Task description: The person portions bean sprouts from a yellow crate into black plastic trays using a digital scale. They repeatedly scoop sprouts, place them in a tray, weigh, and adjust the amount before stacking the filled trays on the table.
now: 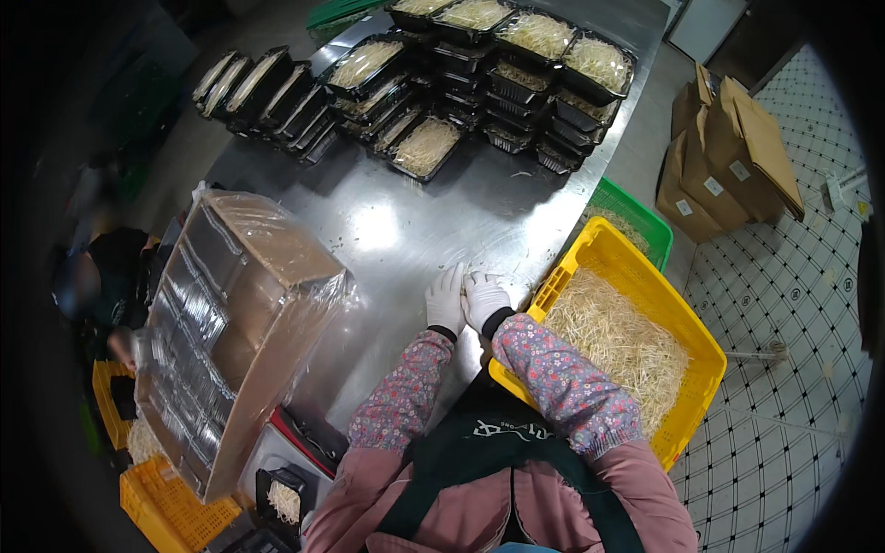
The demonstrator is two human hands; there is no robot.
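Both my hands wear white gloves with dark cuffs and meet above the steel table (396, 249), near its front right edge. My left hand (445, 300) has its fingers stretched forward. Right beside it, my right hand (485, 300) touches it with the fingertips, its fingers extended and partly foreshortened. Nothing held shows in either hand. Close by my right forearm stands a yellow plastic crate (696, 346) with a heap of bean sprouts (622, 341) in it. Small sprout scraps lie scattered on the table.
Black trays of sprouts (426, 147) stand stacked at the far side. On the left, a plastic-lined cardboard box (277, 267) holds clear plastic pieces. A small sprout tray (281, 498) sits lower left. A green crate (645, 217), cardboard cartons (728, 157) and another person (111, 276) are around.
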